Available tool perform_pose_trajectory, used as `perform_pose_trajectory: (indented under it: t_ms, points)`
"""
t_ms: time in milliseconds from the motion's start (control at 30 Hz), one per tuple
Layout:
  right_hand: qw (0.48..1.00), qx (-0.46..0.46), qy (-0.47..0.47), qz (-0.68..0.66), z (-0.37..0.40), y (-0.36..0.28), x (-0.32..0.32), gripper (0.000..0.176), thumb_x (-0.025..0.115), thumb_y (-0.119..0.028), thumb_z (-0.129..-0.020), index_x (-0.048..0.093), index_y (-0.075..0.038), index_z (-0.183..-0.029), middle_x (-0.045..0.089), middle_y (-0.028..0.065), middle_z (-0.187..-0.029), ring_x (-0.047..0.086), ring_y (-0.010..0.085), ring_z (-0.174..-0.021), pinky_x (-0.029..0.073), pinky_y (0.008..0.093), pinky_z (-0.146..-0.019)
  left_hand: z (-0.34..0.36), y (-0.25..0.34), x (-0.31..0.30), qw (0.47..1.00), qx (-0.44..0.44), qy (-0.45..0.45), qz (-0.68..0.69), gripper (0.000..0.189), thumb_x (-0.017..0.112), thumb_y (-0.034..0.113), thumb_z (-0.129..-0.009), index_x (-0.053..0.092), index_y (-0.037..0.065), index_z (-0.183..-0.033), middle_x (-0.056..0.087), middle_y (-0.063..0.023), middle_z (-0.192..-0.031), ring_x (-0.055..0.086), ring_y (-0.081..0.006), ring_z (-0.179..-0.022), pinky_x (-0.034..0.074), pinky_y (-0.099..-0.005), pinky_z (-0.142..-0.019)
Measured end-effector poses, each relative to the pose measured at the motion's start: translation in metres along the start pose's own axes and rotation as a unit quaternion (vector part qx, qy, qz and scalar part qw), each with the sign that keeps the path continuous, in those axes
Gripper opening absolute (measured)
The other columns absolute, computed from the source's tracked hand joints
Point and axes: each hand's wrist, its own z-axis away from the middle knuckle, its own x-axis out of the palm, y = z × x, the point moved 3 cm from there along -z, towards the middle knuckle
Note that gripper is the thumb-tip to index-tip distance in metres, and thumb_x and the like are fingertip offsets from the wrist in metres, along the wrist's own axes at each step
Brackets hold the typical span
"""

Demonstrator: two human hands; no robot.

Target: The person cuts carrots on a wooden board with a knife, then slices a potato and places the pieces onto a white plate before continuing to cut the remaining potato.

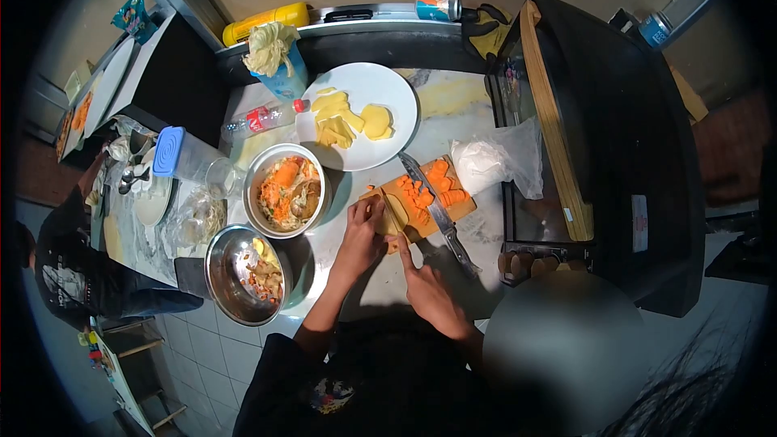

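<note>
Pale slice (395,212) partly under left hand (362,236)

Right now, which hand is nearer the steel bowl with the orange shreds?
Left. The left hand is at the cutting board's left end, just right of the steel bowl. The right hand sits lower and farther right.

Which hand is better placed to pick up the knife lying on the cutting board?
Right. The right hand is empty and next to the knife handle, which points toward it; the left hand touches a pale slice on the cutting board.
</note>
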Motion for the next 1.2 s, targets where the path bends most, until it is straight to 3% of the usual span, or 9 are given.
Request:
perform_pose_trajectory:
  t_ms: [167, 267, 467, 667, 733, 867, 933, 1067, 1200]
  points:
    - [1.0, -0.008, 0.004, 0.011, -0.007, 0.005, 0.004, 0.084, 0.051, 0.006, -0.081, 0.009, -0.011, -0.151, 0.061, 0.0255, -0.064, 0.064, 0.0427, -0.064, 0.05, 0.0494, -0.057, -0.001, -0.002, 0.001, 1.0, 0.011, -0.001, -0.003, 0.074, 0.082, 0.008, -0.061, 0.052, -0.006, -0.127, 0.048, -0.02, -0.128, 0.045, -0.0389, -0.116, 0.043, -0.0439, -0.098]
    - [1.0, 0.002, -0.012, 0.018, -0.014, 0.002, 0.003, 0.092, 0.053, 0.009, -0.075, 0.004, -0.005, -0.151, 0.06, 0.0327, -0.073, 0.063, 0.0468, -0.069, 0.05, 0.0504, -0.065, -0.001, 0.001, -0.002, 1.0, 0.01, -0.009, 0.004, 0.071, 0.08, 0.006, -0.063, 0.052, -0.007, -0.127, 0.047, -0.0208, -0.128, 0.044, -0.0394, -0.116, 0.042, -0.0435, -0.098]
    - [0.998, 0.037, -0.053, -0.006, -0.016, 0.0, 0.002, 0.091, 0.052, 0.01, -0.076, 0.006, -0.008, -0.152, 0.06, 0.0344, -0.079, 0.062, 0.0495, -0.075, 0.05, 0.0505, -0.067, 0.0, 0.001, -0.001, 1.0, 0.014, -0.002, 0.005, 0.069, 0.079, 0.005, -0.063, 0.051, -0.009, -0.125, 0.046, -0.0219, -0.128, 0.044, -0.0405, -0.116, 0.042, -0.0434, -0.099]
    - [0.999, 0.009, -0.012, 0.039, 0.004, -0.001, -0.003, 0.094, 0.055, 0.009, -0.075, 0.005, -0.01, -0.152, 0.06, 0.0335, -0.078, 0.062, 0.0492, -0.073, 0.049, 0.051, -0.066, 0.001, -0.001, 0.001, 1.0, 0.016, -0.001, 0.01, 0.07, 0.078, 0.004, -0.063, 0.051, -0.009, -0.126, 0.047, -0.022, -0.128, 0.044, -0.0408, -0.115, 0.041, -0.0435, -0.099]
    - [0.998, 0.036, -0.055, 0.021, 0.016, -0.002, -0.008, 0.095, 0.056, 0.007, -0.075, 0.004, -0.011, -0.153, 0.06, 0.0336, -0.077, 0.061, 0.0499, -0.073, 0.049, 0.052, -0.068, 0.001, -0.002, 0.002, 1.0, 0.015, 0.0, 0.012, 0.07, 0.078, 0.004, -0.063, 0.051, -0.009, -0.126, 0.047, -0.0219, -0.127, 0.045, -0.0409, -0.115, 0.042, -0.0434, -0.099]
    - [0.998, -0.003, -0.013, 0.063, 0.039, 0.006, -0.002, 0.096, 0.057, 0.005, -0.075, 0.002, -0.013, -0.153, 0.06, 0.0333, -0.076, 0.061, 0.0502, -0.073, 0.048, 0.0537, -0.071, 0.0, -0.001, 0.001, 1.0, 0.014, 0.003, 0.012, 0.069, 0.078, 0.004, -0.063, 0.052, -0.008, -0.126, 0.047, -0.0212, -0.127, 0.045, -0.0403, -0.114, 0.042, -0.043, -0.098]
    - [0.994, 0.055, -0.093, 0.006, 0.045, 0.013, 0.006, 0.095, 0.057, 0.003, -0.076, 0.002, -0.013, -0.153, 0.063, 0.0304, -0.077, 0.064, 0.0468, -0.075, 0.05, 0.0531, -0.071, 0.0, 0.001, 0.0, 1.0, 0.013, 0.004, 0.01, 0.07, 0.078, 0.003, -0.062, 0.052, -0.007, -0.126, 0.047, -0.0207, -0.127, 0.045, -0.0399, -0.114, 0.042, -0.0428, -0.098]
    - [0.994, 0.055, -0.09, 0.035, 0.061, 0.022, 0.014, 0.09, 0.056, -0.001, -0.078, 0.007, -0.01, -0.153, 0.063, 0.0298, -0.078, 0.064, 0.044, -0.074, 0.05, 0.0519, -0.075, -0.001, 0.002, 0.0, 1.0, 0.009, 0.004, 0.008, 0.072, 0.079, 0.002, -0.06, 0.052, -0.006, -0.126, 0.048, -0.0191, -0.127, 0.046, -0.039, -0.113, 0.042, -0.0419, -0.097]
    - [0.996, 0.051, -0.068, 0.023, 0.076, 0.02, 0.01, 0.087, 0.049, -0.001, -0.082, 0.0, -0.016, -0.153, 0.059, 0.0332, -0.075, 0.06, 0.0495, -0.072, 0.046, 0.0538, -0.081, 0.0, 0.001, 0.0, 1.0, 0.006, 0.005, 0.011, 0.071, 0.08, 0.002, -0.06, 0.053, -0.005, -0.126, 0.048, -0.0188, -0.127, 0.047, -0.039, -0.113, 0.043, -0.0418, -0.097]
